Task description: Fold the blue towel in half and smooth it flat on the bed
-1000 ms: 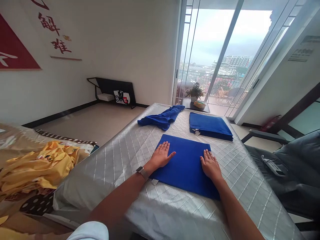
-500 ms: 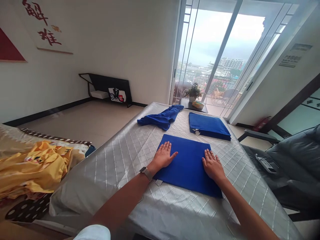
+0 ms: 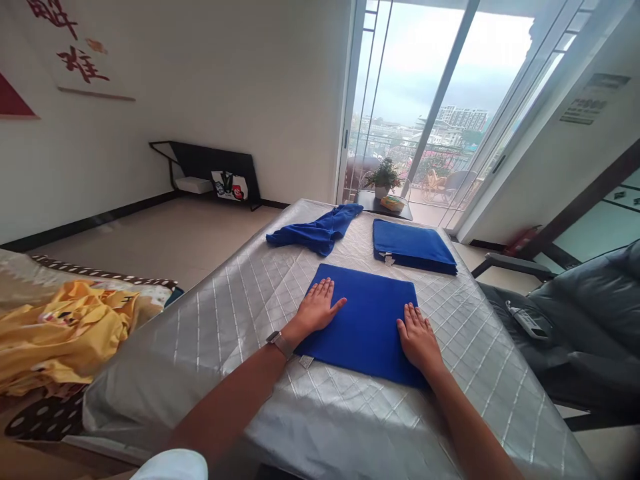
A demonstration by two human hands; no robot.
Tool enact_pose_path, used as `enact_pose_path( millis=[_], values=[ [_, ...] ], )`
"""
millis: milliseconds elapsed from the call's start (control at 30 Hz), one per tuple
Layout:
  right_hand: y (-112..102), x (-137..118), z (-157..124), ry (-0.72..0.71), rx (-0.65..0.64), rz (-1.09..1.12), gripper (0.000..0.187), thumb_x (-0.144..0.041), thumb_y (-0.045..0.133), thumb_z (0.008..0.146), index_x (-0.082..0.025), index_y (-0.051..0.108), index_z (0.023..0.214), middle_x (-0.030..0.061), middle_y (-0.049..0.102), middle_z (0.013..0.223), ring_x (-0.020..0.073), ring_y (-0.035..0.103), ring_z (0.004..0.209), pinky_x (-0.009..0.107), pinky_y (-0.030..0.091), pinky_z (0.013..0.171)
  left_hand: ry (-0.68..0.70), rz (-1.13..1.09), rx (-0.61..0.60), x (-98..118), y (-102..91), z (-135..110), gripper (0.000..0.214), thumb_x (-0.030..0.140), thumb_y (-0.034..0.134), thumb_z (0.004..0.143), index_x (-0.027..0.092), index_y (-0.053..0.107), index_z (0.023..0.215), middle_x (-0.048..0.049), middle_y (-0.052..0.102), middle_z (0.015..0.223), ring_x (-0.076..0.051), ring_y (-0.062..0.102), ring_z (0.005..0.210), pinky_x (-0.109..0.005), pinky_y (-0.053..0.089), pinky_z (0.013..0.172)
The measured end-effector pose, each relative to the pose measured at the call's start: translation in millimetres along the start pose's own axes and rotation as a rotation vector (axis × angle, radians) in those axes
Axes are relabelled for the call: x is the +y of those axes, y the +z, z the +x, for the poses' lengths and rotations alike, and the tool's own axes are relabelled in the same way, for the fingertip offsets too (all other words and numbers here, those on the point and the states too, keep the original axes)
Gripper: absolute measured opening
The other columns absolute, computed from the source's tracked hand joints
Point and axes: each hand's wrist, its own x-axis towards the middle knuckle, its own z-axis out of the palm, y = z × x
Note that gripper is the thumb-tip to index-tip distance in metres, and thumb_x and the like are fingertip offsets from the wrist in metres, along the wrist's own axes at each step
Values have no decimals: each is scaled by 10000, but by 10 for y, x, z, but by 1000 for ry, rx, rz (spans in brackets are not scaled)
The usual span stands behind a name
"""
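A blue cloth (image 3: 367, 320), folded into a flat rectangle, lies before me on a silver quilted cover (image 3: 220, 333). My left hand (image 3: 319, 308) rests flat on its left side, fingers stretched out and thumb apart. On the right edge lies my right hand (image 3: 419, 337), palm down with straight fingers. A small white tag (image 3: 306, 361) sticks out at the cloth's near left corner. Farther off, a stack of folded blue cloths (image 3: 415, 243) sits to the right, with white tags at its near left corner. A crumpled blue cloth (image 3: 315, 230) lies to its left.
Yellow fabric (image 3: 75, 327) is heaped at the left. A dark padded chair (image 3: 590, 313) with a pale device (image 3: 527, 323) on its seat stands at the right. Beyond the cover's far edge, a small table (image 3: 367, 202) holds a potted plant (image 3: 384, 177) before the glass door.
The view has shifted slightly, so most things sit a little further left and higher. Both hands stay flat on the folded cloth, almost unmoved.
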Motion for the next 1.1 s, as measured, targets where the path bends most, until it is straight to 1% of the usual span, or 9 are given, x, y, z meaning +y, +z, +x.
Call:
enact_pose_path(
  millis=[167,367,567,633,733,833,967,1033,1100],
  values=[
    [-39,-36,-27,-1,4,24,630,-370,186,1038,-64,211,1587,87,176,1659,223,131,1532,412,109,1236,2,26,36,-3,17,-17,862,672,110,997,46,273,1566,-165,246,1628,-274,204,1516,-427,161,1242],
    [-63,-69,-48,17,24,70,622,-370,194,1037,-79,238,1585,68,196,1655,218,142,1530,405,110,1237,34,78,-28,-97,-9,22,892,697,114,987,32,265,1562,-182,213,1631,-270,178,1520,-418,151,1237],
    [-44,-64,-37,6,39,100,624,-371,202,1029,-92,254,1585,76,212,1650,225,157,1527,421,111,1234,-156,97,0,-453,-82,102,871,660,87,1003,9,252,1557,-224,227,1618,-292,214,1509,-450,198,1220],
    [-36,-64,-31,7,39,111,624,-370,202,1029,-90,257,1584,79,216,1649,229,159,1527,426,113,1232,-174,119,46,-462,-110,99,847,647,100,1010,20,254,1559,-228,236,1615,-303,209,1509,-473,203,1217],
    [-36,-69,-27,5,35,128,626,-365,205,1029,-77,249,1583,91,214,1650,235,156,1527,431,101,1234,-58,121,73,-181,-119,70,795,603,114,1032,28,254,1562,-219,237,1617,-289,190,1514,-473,210,1220],
    [-44,-70,-33,7,31,142,631,-362,212,1028,-63,236,1583,103,203,1652,240,152,1528,438,110,1233,196,44,-29,406,-45,21,731,540,74,1053,55,288,1557,-179,275,1614,-221,214,1512,-406,240,1218],
    [-40,-53,-47,-10,36,98,622,-350,222,1028,-66,248,1580,102,202,1652,241,157,1527,433,132,1228,474,-20,-16,1165,133,-44,728,583,99,1045,116,291,1568,-106,243,1637,-180,165,1523,-359,157,1242],
    [-33,-44,-50,-25,39,71,612,-344,220,1031,-78,254,1581,93,200,1653,236,155,1527,421,137,1226,498,-29,-5,1344,203,-64,738,593,101,1041,114,300,1565,-104,263,1630,-179,169,1523,-363,134,1248],
    [-28,-42,-50,-23,44,67,612,-346,217,1032,-80,253,1582,90,204,1652,234,162,1526,420,144,1224,457,-25,0,1359,233,-75,756,608,111,1035,102,307,1561,-112,282,1622,-194,176,1522,-384,138,1249]
  ],
)
